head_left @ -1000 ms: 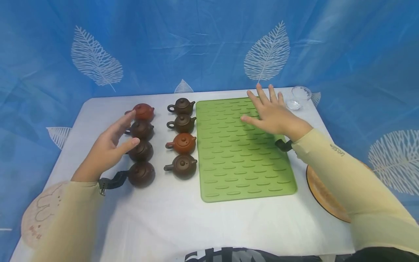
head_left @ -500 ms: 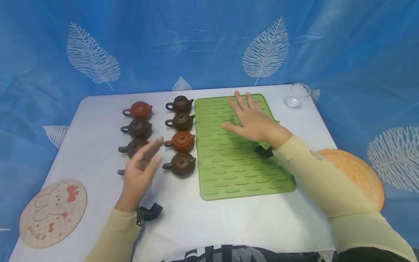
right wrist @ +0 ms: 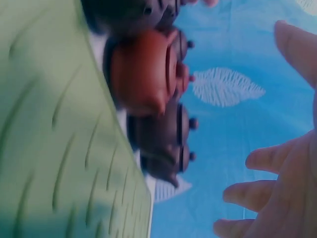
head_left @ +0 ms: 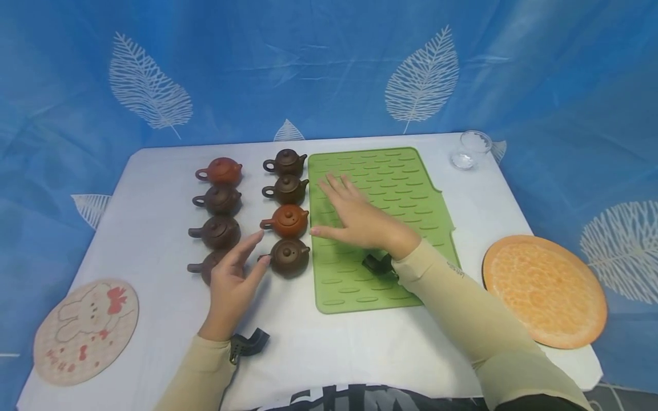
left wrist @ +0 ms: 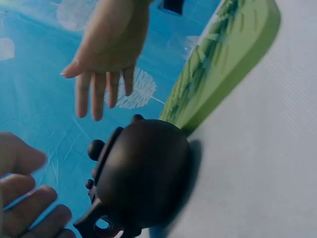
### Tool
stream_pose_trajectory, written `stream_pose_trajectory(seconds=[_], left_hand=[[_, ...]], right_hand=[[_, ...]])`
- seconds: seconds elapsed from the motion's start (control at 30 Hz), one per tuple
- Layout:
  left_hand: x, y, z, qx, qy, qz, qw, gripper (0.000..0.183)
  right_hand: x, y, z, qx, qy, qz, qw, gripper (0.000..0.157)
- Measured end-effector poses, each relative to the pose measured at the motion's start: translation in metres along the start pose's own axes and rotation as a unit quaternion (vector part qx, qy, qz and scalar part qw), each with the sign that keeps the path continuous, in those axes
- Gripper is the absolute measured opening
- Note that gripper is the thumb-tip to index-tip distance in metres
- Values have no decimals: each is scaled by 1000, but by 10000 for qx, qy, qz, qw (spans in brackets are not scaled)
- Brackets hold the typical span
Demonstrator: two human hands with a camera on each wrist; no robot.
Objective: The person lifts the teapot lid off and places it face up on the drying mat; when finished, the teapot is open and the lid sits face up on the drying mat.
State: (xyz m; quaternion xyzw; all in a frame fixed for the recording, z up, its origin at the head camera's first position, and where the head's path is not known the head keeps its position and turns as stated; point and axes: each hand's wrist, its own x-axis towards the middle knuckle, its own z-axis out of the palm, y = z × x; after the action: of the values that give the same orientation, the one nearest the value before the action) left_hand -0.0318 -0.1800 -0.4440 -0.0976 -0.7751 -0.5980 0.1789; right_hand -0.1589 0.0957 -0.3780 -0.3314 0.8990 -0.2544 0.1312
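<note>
Small clay teapots stand in two columns on the left half of the table. My left hand (head_left: 233, 285) is between the columns at the near end, thumb and fingers apart, holding nothing. Its fingertips are right at the handle of the nearest dark brown teapot (head_left: 289, 258) in the right column, which fills the middle of the left wrist view. Over the green ribbed mat (head_left: 396, 177), my right hand (head_left: 360, 220) hovers with fingers spread and nothing in it. The orange-brown teapot (head_left: 289, 221) is just left of its thumb. Part of a dark teapot (head_left: 207, 268) hides behind my left hand.
A red-brown teapot (head_left: 223, 170) tops the left column. Clear glass dishes (head_left: 464, 160) sit at the far right corner. At the right lies an orange round mat (head_left: 545, 291), and at the near left a round rabbit-print mat (head_left: 84, 331).
My left hand has come away from the left column, moving right and nearer to the body, to beside the nearest right-column teapot. My right hand has swept left and nearer across the green mat.
</note>
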Motion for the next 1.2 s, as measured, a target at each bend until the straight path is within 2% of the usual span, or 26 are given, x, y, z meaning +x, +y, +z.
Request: stream_pose_trajectory(seconds=[0.1,0.2,0.3,0.4,0.57,0.77,0.93,1.03,1.13,1.2], left_hand=[[-2,-2,1,762,-44,144,9970,51],[-3,-3,1,1542,-97,362,9873,51],[-5,-2,3,2094,-176,472,9765,52],[-6,-1,5,2441,-246,401,9686,49],[-11,-4,10,2627,-307,106,9643,40],[-14,-7,15,2503,-258,-168,9677,29],[-16,-7,17,2278,-225,-787,9703,27],[-16,-7,17,2119,-143,-1037,9717,26],[-15,-7,16,2193,-98,-1030,9701,25],[-14,-8,14,2329,-59,-837,9689,26]], right_hand=[[0,-7,6,84,3,-172,9998,107],[-1,-12,10,51,24,-351,9994,108],[-3,-15,13,63,42,-457,9989,106],[-4,-18,16,96,61,-503,9987,105],[-4,-20,21,119,88,-603,9981,102],[-3,-22,27,138,156,-729,9971,99],[-2,-23,32,90,166,-797,9966,97],[-1,-25,32,65,162,-854,9962,96],[-1,-26,32,59,180,-910,9957,94],[-1,-26,33,61,198,-934,9954,94]])
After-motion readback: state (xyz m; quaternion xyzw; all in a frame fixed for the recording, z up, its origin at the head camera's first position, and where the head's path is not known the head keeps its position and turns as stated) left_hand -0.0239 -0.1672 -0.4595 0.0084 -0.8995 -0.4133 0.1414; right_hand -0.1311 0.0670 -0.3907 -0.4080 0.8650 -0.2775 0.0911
